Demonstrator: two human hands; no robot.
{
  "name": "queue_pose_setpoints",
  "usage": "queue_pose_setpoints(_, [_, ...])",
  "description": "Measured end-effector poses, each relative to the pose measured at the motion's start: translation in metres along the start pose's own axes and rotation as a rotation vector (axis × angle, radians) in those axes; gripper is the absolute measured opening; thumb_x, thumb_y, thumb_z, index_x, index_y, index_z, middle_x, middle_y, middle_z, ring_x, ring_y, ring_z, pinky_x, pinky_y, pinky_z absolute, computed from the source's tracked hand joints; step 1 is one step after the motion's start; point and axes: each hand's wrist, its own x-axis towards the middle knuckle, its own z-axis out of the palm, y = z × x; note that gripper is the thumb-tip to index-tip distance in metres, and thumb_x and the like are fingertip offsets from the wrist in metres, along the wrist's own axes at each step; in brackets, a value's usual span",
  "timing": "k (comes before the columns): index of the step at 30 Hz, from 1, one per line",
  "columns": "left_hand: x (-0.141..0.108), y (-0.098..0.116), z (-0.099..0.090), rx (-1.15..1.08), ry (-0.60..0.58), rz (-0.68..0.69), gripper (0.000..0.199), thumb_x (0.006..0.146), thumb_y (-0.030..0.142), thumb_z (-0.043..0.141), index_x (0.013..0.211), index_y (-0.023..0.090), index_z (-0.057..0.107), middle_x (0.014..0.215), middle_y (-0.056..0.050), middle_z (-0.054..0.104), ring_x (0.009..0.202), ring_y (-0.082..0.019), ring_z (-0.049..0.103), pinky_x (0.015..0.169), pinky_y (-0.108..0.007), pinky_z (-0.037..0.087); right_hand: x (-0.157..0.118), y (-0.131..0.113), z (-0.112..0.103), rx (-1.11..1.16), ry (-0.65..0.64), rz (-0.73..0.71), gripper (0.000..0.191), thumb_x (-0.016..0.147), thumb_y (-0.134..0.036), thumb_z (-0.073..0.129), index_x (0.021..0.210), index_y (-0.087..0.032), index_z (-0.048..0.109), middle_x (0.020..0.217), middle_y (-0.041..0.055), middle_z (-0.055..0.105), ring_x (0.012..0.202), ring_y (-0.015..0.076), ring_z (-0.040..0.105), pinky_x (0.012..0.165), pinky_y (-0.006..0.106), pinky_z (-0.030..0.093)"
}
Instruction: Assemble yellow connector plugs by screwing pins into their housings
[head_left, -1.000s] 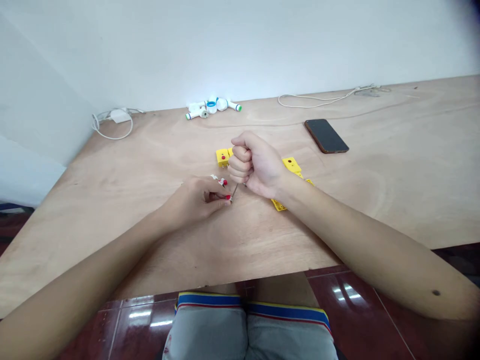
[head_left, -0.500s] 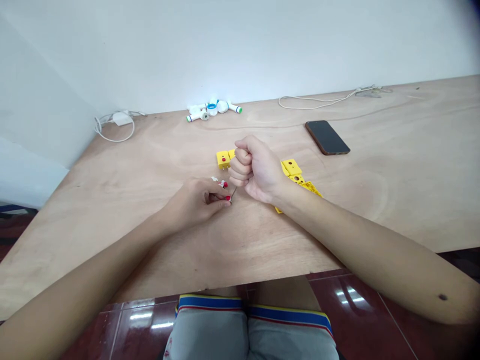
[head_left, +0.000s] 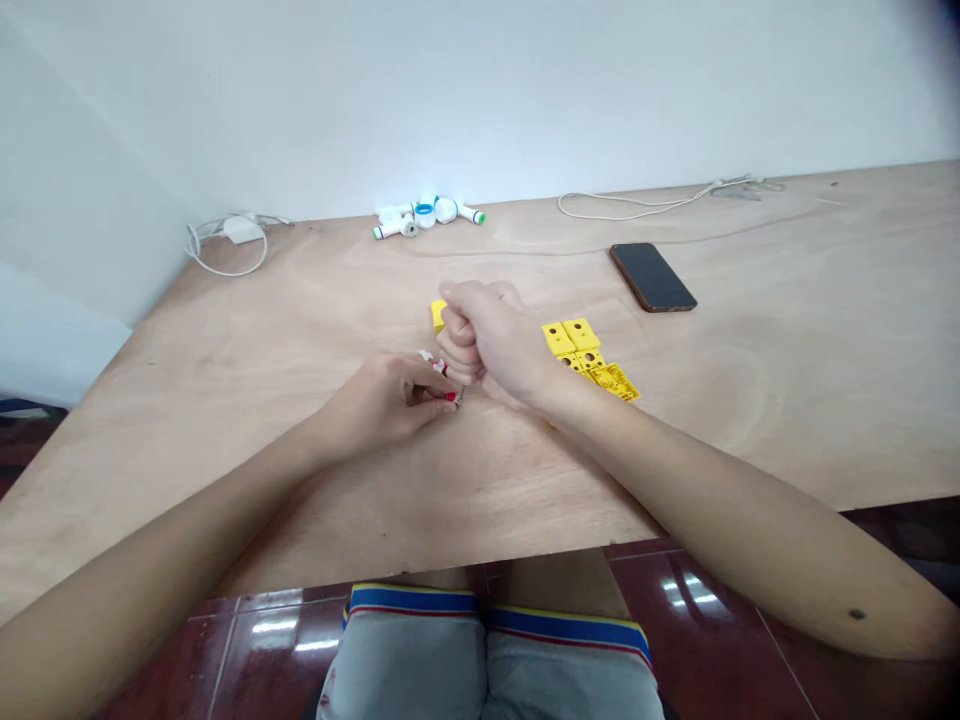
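Observation:
Between its thumb and fingertips, my left hand (head_left: 382,405) pinches a small red and white part (head_left: 451,397) with a bit of metal on it, just above the table. Wrapped in a fist, my right hand (head_left: 484,345) hides the handle of what looks like a thin screwdriver (head_left: 461,393); a short piece of its metal shaft shows by the small part. More red and white pieces (head_left: 435,362) lie behind my left fingers. A yellow block (head_left: 438,315) is partly covered by my right hand. Several yellow housings with round holes (head_left: 571,336) lie right of it.
An open yellow shell (head_left: 616,380) lies beside my right forearm. Farther back are a dark phone (head_left: 654,276), white and blue fittings (head_left: 424,214), a white adapter with cable (head_left: 241,229) and a thin white cord (head_left: 637,211). The wooden table (head_left: 465,500) meets the wall behind.
My right fist has turned and moved slightly left and down, covering more of the shaft and the yellow block. My left hand keeps its pinch almost in place. More yellow housings show.

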Motion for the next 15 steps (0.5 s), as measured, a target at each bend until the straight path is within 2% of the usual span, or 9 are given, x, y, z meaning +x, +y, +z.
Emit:
queue_pose_setpoints(5, [0.001,-0.002,-0.002,-0.024,-0.024,0.031,0.015,0.099,0.022,0.074,0.095,0.019,0.088,0.085,-0.004,0.077,0.072,-0.014,0.059,0.064,-0.028,0.043,-0.005,-0.005,-0.005,0.145,0.144,0.013,0.055,0.104,-0.04,0.056,0.064,-0.028,0.021,0.049,-0.0103,0.015,0.046,0.008,0.009,0.043,0.024,0.013])
queue_pose_setpoints(9, [0.002,-0.005,-0.001,-0.078,-0.015,0.009,0.014,0.099,0.024,0.075,0.097,0.019,0.087,0.088,-0.005,0.079,0.076,-0.015,0.061,0.066,-0.028,0.044,-0.004,0.004,-0.004,0.197,0.185,-0.007,0.055,0.102,-0.039,0.058,0.063,-0.027,0.02,0.051,-0.0105,0.015,0.046,0.0078,0.009,0.044,0.025,0.013])
queue_pose_setpoints(15, [0.002,-0.004,-0.001,-0.028,-0.009,0.039,0.017,0.099,0.023,0.074,0.087,0.018,0.085,0.077,-0.002,0.07,0.07,-0.013,0.053,0.063,-0.027,0.04,-0.004,0.012,-0.008,0.249,0.192,-0.049,0.056,0.101,-0.036,0.056,0.061,-0.027,0.019,0.051,-0.01,0.014,0.048,0.0081,0.007,0.043,0.024,0.013])
